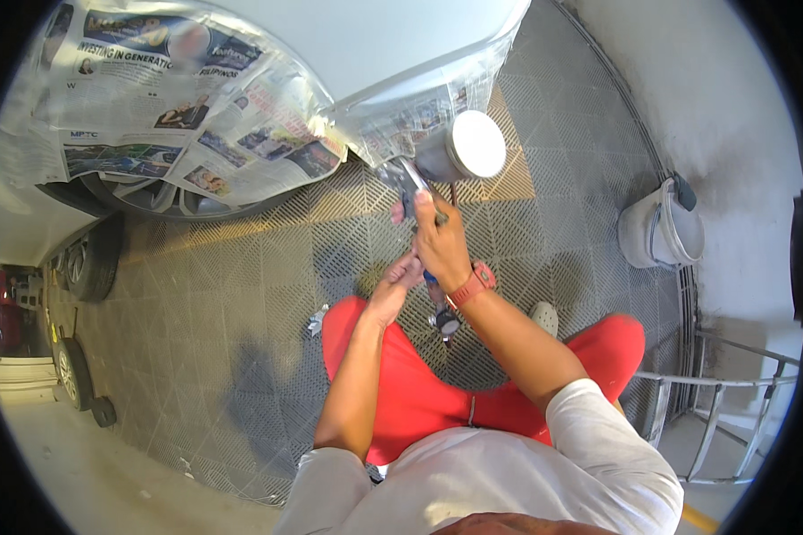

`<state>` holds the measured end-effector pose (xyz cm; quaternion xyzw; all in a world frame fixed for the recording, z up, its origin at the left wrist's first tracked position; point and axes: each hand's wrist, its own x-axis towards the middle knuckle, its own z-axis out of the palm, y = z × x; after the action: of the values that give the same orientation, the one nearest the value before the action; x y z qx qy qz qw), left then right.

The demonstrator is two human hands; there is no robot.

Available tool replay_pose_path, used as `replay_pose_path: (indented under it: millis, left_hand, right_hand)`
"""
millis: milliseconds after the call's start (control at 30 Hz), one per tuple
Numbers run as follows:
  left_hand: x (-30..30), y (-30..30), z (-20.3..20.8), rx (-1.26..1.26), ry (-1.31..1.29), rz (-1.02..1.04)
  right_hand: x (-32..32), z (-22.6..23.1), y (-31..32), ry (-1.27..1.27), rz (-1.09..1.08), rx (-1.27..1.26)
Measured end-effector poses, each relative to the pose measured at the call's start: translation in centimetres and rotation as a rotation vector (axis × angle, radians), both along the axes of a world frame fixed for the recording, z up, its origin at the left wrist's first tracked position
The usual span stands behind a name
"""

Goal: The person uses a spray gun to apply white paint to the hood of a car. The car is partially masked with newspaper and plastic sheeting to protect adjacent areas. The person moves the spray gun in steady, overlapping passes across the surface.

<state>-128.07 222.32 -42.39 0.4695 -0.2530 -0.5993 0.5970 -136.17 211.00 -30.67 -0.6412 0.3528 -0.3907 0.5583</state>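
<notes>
Wearing a white T-shirt (473,473), nearest of all to view, and crouching in red bottoms (401,383) over ribbed grey floor tiles (201,276); wrapping the right hand (442,236) around a spray gun (412,178), holding it just beside the newspaper masking (268,116) below a pale car body panel (410,40). Cupping the left hand (394,290) just beneath, with fingers curled in, but with anything in its hold impossible to tell. Supporting a white-lidded cup (477,145) on the gun, so possibly risking a spill by tipping it too far or leaving the lid loose. Perhaps also risking torn masking by brushing its lower edge, or a jolted aim by snagging the dangling pressure gauge (446,323) against clothing.
</notes>
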Motion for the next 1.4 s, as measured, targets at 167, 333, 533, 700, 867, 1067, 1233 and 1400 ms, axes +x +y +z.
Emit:
replay_pose_path:
  millis: [167,333,533,700,867,1067,1233,1400]
  left_hand:
    - [2.0,-0.3,-1.6,0.253,-0.040,0.147]
    - [3.1,0.5,-1.4,0.270,-0.020,0.203]
    - [3.1,0.9,-1.6,0.243,-0.041,0.140]
    - [3.0,0.7,-1.2,0.235,-0.055,0.105]
    - [3.1,1.1,-1.4,0.229,-0.077,0.100]
    - [3.3,1.5,-1.9,0.229,-0.082,0.090]
    - [3.2,1.4,-1.1,0.261,-0.111,0.093]
    - [3.5,1.5,-1.3,0.264,-0.106,0.087]
  right_hand:
    - [2.3,0.8,-2.1,0.045,-0.012,0.061]
    - [-0.2,3.5,-5.7,0.038,-0.105,0.053]
    - [-7.0,8.0,-10.6,0.043,-0.400,-0.085]
    - [-9.7,11.1,-13.4,0.012,-0.591,-0.236]
    - [-8.7,12.0,-10.6,0.048,-0.449,-0.213]
    - [-2.4,11.7,-1.9,0.061,-0.141,-0.151]
    - [1.1,11.8,1.3,0.042,0.096,-0.065]
    - [-0.1,13.4,-1.3,0.081,0.000,-0.185]
